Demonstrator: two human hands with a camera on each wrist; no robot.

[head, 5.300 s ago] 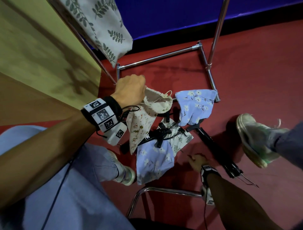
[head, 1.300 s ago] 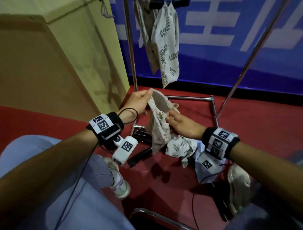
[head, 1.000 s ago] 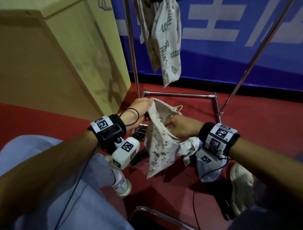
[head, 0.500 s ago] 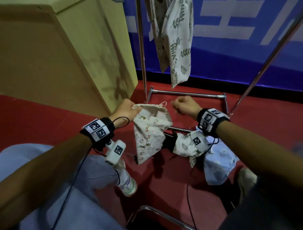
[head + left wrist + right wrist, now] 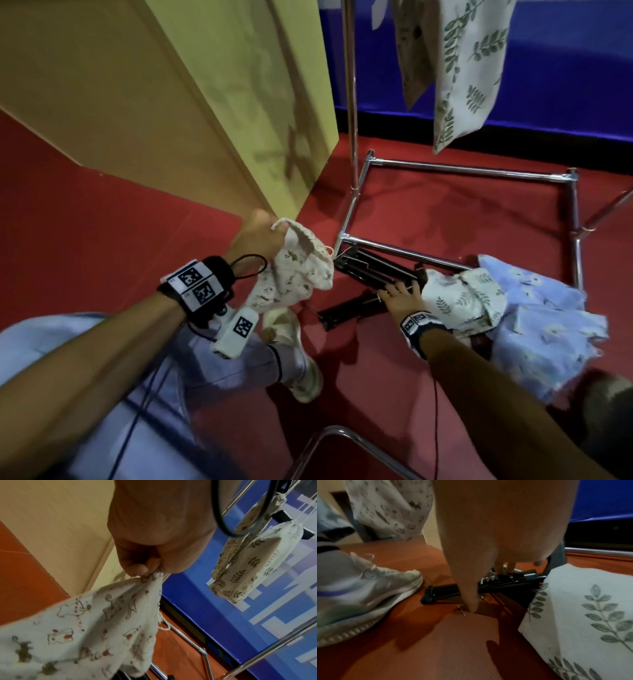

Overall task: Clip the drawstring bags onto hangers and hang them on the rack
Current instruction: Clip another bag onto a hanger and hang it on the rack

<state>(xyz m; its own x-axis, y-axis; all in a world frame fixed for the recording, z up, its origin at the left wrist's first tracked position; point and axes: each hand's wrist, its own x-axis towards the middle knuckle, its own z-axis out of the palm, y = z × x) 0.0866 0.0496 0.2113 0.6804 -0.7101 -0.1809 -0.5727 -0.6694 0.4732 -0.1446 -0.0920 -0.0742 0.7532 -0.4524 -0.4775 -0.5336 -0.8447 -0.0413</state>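
Note:
My left hand [image 5: 260, 233] grips the gathered top corner of a cream animal-print drawstring bag [image 5: 294, 274], which hangs below the fist [image 5: 154, 534] above the floor; the bag's cloth [image 5: 85, 628] fills the lower left of the left wrist view. My right hand [image 5: 399, 298] reaches down with straight, spread fingers onto black clip hangers [image 5: 370, 270] lying on the red floor. In the right wrist view the fingers touch a black hanger [image 5: 443, 591] and the thumb [image 5: 474, 574] points down at the floor beside it. Two leaf-print bags [image 5: 462, 68] hang from the rack.
A leaf-print bag [image 5: 462, 298] and blue floral bags [image 5: 548, 325] lie right of the hangers, inside the chrome rack base [image 5: 462, 168]. The rack's upright pole [image 5: 351, 85] rises beside a tall yellow box [image 5: 171, 102]. A white shoe [image 5: 291, 353] stands near the hangers.
My right hand let go of the cream bag and dropped to the black hangers on the floor. The left hand kept the bag and lowered with it.

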